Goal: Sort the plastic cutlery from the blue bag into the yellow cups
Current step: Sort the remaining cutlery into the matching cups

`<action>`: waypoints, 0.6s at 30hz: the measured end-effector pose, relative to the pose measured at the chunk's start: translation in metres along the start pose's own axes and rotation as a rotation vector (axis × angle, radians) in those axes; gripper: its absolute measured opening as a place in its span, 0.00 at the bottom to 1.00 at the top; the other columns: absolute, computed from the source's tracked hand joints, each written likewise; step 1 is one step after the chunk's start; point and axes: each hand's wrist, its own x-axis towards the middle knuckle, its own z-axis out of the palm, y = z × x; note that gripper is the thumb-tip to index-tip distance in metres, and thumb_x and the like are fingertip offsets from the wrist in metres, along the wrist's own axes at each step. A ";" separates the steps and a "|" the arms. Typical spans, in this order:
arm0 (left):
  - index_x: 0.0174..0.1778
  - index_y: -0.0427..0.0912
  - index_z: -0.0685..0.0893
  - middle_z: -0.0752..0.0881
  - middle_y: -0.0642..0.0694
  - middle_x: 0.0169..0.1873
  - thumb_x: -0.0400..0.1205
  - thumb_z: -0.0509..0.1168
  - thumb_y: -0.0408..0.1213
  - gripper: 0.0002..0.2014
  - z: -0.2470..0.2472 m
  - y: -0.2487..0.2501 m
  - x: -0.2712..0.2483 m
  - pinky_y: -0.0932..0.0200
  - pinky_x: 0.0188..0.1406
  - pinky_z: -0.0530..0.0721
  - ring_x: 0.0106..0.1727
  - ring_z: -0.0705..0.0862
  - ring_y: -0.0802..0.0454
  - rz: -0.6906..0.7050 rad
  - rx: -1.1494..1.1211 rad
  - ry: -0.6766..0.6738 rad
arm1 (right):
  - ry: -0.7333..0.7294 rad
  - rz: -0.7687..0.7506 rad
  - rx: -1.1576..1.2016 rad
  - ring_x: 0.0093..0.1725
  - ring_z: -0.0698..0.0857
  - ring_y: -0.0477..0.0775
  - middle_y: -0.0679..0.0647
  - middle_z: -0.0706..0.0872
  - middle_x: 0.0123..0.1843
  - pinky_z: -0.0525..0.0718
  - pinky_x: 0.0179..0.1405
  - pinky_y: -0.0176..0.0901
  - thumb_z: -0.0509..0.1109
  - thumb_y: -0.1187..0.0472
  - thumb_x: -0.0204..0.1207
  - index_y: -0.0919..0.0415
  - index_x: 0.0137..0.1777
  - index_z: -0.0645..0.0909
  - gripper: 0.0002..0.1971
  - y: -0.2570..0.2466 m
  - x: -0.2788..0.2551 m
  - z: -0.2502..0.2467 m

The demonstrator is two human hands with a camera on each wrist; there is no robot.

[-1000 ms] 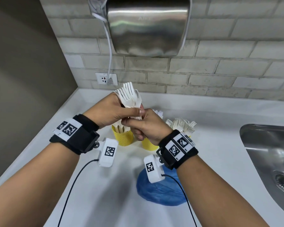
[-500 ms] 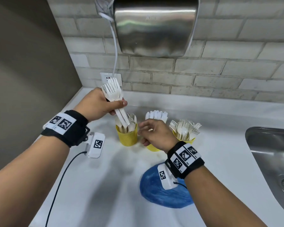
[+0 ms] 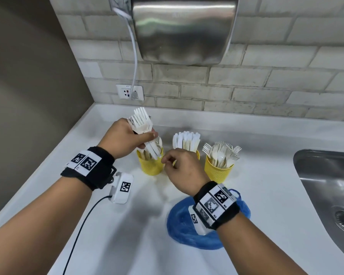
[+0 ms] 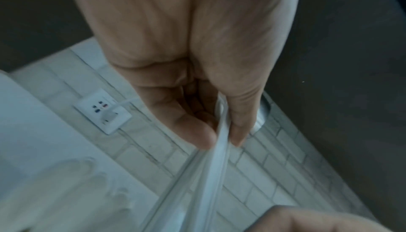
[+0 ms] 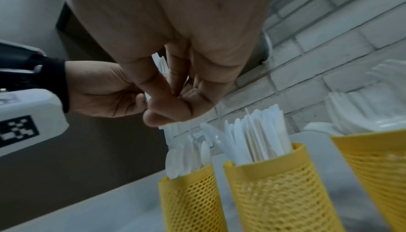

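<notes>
My left hand (image 3: pixel 125 139) grips a bundle of white plastic forks (image 3: pixel 141 124), tines up. Their handle ends slant down over the left yellow cup (image 3: pixel 150 165), which holds spoons. The left wrist view shows my fingers (image 4: pixel 197 114) wrapped around the fork handles (image 4: pixel 211 175). My right hand (image 3: pixel 179 165) hovers in front of the middle yellow cup (image 5: pixel 270 189) of knives (image 3: pixel 186 140), fingers curled, thumb against forefinger, with nothing visible in it. The right yellow cup (image 3: pixel 217 171) holds forks. The blue bag (image 3: pixel 187 231) lies crumpled under my right wrist.
A steel sink (image 3: pixel 326 185) is set into the white counter (image 3: pixel 266 195) at the right. A steel hand dryer (image 3: pixel 185 30) hangs on the brick wall above the cups, its cord running to a socket (image 3: pixel 130 92). A dark wall closes the left side.
My right hand let go of the fork bundle and dropped in front of the middle cup. My left hand carried the forks left and down, to just over the left cup.
</notes>
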 end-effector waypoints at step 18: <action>0.42 0.41 0.93 0.94 0.47 0.34 0.77 0.81 0.42 0.07 0.164 0.065 0.032 0.51 0.41 0.93 0.32 0.92 0.53 0.095 -0.073 -0.105 | 0.125 0.323 -0.264 0.51 0.86 0.58 0.57 0.88 0.53 0.85 0.54 0.49 0.69 0.61 0.79 0.50 0.68 0.85 0.18 0.113 -0.064 -0.087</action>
